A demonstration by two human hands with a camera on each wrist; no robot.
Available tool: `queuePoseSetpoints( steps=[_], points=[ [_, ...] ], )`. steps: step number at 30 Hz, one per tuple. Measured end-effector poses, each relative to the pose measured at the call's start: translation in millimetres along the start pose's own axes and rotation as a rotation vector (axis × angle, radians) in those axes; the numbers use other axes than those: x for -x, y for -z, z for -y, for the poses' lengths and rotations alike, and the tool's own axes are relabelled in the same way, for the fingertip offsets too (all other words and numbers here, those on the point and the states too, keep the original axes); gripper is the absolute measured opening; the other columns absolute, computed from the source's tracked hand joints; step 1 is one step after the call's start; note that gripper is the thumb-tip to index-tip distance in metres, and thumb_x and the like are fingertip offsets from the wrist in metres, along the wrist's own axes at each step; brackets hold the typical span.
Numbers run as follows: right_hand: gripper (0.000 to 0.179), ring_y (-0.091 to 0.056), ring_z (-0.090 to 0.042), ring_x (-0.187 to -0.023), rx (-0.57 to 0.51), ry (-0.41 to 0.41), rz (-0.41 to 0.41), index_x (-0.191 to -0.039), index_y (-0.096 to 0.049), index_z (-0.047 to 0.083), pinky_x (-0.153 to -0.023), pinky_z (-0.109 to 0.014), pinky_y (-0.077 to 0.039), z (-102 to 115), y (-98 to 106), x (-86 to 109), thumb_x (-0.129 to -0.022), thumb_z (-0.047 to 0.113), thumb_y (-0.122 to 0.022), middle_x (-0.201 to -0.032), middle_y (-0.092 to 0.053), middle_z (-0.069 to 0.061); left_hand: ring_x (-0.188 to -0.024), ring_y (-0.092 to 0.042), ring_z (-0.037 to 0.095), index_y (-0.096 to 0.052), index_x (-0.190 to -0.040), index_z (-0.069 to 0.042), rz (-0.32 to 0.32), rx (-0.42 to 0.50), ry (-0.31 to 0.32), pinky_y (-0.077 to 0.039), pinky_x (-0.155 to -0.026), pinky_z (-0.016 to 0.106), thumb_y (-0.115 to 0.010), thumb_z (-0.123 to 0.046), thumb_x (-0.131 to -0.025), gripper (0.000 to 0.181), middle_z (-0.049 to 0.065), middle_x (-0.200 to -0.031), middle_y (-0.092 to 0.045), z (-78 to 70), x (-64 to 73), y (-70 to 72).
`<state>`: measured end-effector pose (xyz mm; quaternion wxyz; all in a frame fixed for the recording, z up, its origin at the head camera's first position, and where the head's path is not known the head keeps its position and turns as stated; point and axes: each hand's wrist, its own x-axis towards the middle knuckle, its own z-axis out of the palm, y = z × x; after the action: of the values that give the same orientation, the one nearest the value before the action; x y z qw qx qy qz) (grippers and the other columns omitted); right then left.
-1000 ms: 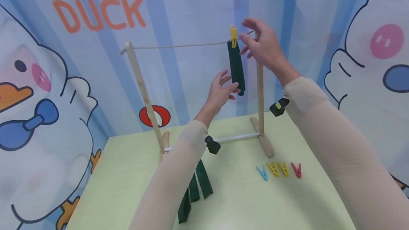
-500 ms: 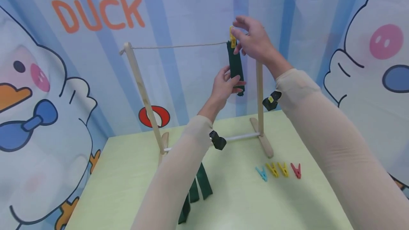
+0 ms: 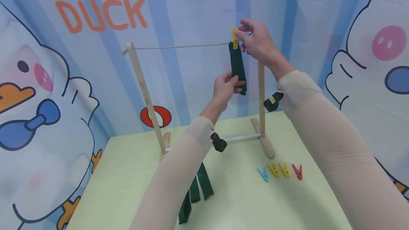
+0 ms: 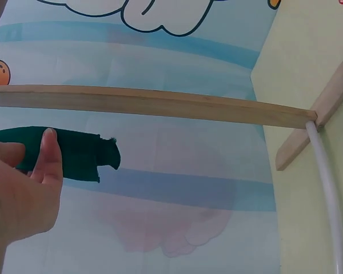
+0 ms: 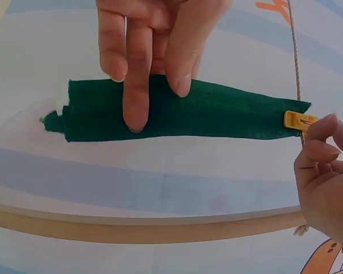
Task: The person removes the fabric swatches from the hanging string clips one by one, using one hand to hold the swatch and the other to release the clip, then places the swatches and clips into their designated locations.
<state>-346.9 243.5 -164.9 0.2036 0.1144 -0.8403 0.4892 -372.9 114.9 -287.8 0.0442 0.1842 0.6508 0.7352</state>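
A dark green cloth strip [image 3: 237, 61] hangs from the thin rope [image 3: 182, 46] near its right end. A yellow clothespin [image 3: 235, 42] clips its top edge there; in the right wrist view, this clothespin [image 5: 292, 120] straddles cloth and rope. My right hand [image 3: 260, 42] pinches the clothespin's upper end between thumb and fingers. Lower down, my left hand [image 3: 222, 88] holds the strip, its thumb and a finger lying across the front of the cloth [image 5: 217, 114]. In the left wrist view, the strip's ragged lower end [image 4: 108, 153] sticks out past the left hand [image 4: 28, 197].
The rope runs between two wooden posts [image 3: 145, 95] joined low by a white bar [image 3: 243, 137]. On the pale table [image 3: 243, 201] lie a blue clothespin [image 3: 263, 174], two yellow clothespins [image 3: 273, 170] and a red clothespin [image 3: 298, 171]. More green strips [image 3: 204, 182] lie partly behind my left forearm.
The left hand has moved right and up onto the green cloth strip and now holds it. The right hand has come left to the clothespin and pinches it.
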Motion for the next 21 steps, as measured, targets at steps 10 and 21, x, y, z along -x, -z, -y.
queuePoseSetpoints(
  steps=[10,21],
  points=[
    [0.046,-0.048,-0.014,-0.069,-0.049,0.028,0.013,-0.151,-0.042,0.009,-0.057,-0.020,-0.041,-10.7,11.3,4.9,-0.108,0.025,-0.043,-0.121,-0.048,-0.005,-0.092,-0.072,0.017,-0.065,-0.120,-0.001,-0.017,0.003,-0.004,-0.057,-0.077,0.028,-0.055,-0.013,-0.104,0.022,0.007,-0.107,-0.070,-0.6,6.4,-5.6],
    [0.033,-0.050,-0.015,-0.075,-0.003,0.023,-0.094,-0.133,-0.053,0.002,-0.068,-0.023,-0.046,-9.0,15.9,7.2,-0.107,0.021,-0.044,-0.114,-0.049,-0.002,-0.095,-0.073,0.018,-0.056,-0.139,-0.007,-0.028,0.015,-0.016,-0.057,-0.079,0.028,-0.054,-0.017,-0.105,0.035,0.007,-0.122,-0.068,-2.1,6.5,-17.8]
  ],
)
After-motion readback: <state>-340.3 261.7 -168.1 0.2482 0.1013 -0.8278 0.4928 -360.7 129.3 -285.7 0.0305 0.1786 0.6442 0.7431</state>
